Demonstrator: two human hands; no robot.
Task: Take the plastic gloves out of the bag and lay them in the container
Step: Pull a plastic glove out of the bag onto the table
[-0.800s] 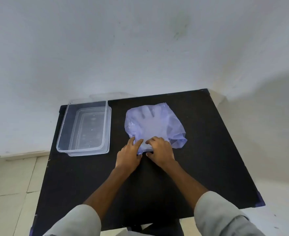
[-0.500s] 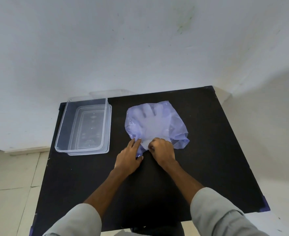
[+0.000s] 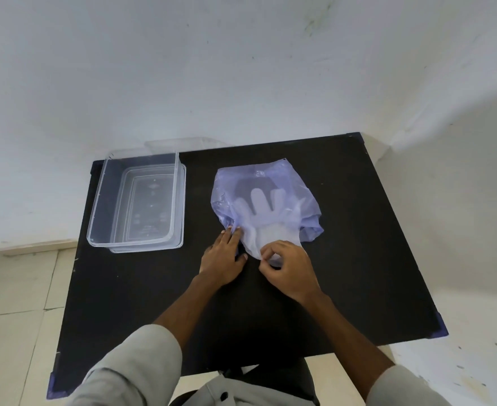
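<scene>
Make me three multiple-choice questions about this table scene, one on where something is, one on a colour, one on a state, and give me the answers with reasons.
1. Where does the clear container stand relative to the bag?
A. To the bag's left
B. To the bag's right
C. On top of the bag

2. What colour is the bag?
A. Translucent purple
B. Opaque green
C. Solid red

3. What state are the plastic gloves in?
A. Lying in the container
B. Cuff end drawn out of the bag's mouth, fingers inside
C. Worn on the hands

Answers:
1. A: the container sits near the left edge of the black table, apart from the bag.
2. A: the gloves' fingers show through its purple film.
3. B: the right hand pinches the pale cuff outside the bag while the left hand presses on the bag's edge; the container holds no gloves.
</scene>
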